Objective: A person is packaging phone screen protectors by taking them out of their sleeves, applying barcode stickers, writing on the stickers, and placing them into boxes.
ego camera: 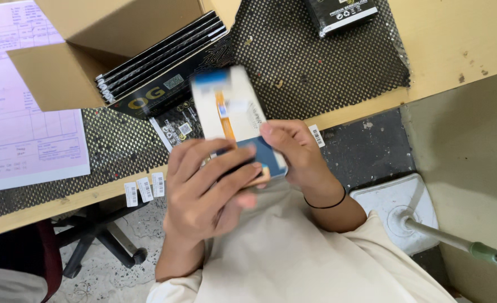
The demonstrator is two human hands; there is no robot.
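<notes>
— Over the table edge, both hands grip one small white-and-blue box, blurred — left hand curled round its lower end, right hand pinching its side.

— How far along?

— Judging by the scene, midway: flat black packs already stand in the open carton, while barcode stickers wait unused on the edge.

One open brown cardboard carton sits on the worktop. Five flat black boxes stand in a row inside it. Three small white barcode stickers hang below the carton, a fourth to its right. One pink paper form lies left.
</notes>
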